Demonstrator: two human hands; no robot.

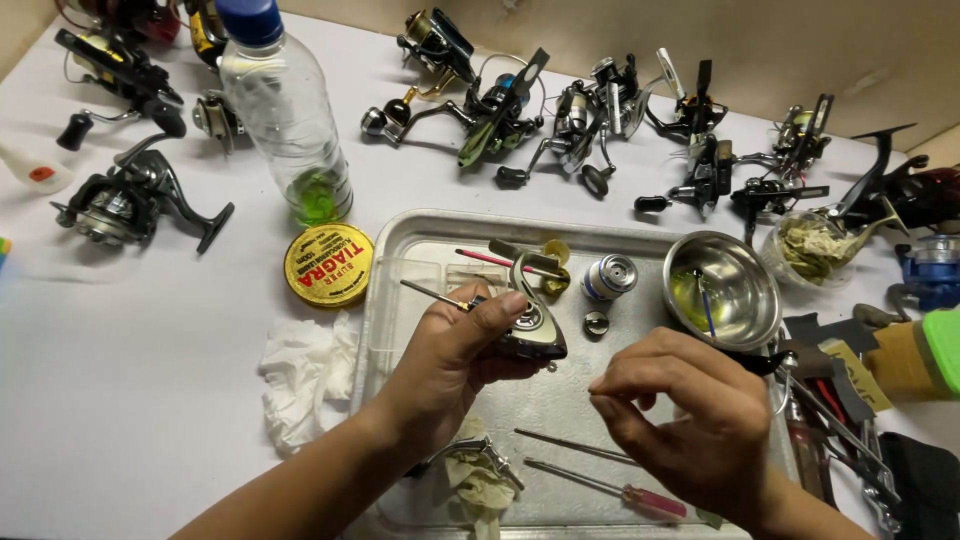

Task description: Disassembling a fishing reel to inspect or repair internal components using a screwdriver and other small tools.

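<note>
I'm gripping the reel body (pixel 530 325) in my left hand (pixel 455 365), holding it up over the middle of the metal tray (pixel 420 240), while my right hand (pixel 690 415) is hovering just to the right with fingers pinched close together, can't tell if there's anything tiny in them. Steel bowl (pixel 722 290) is sitting at the tray's far right corner, screwdrivers (pixel 610 490) lying near me, plastic bottle (pixel 285 110) far left

left hand (pixel 450 350) curled in a closed grip, right hand (pixel 690 415) palm down, fingertips pinched together
</note>
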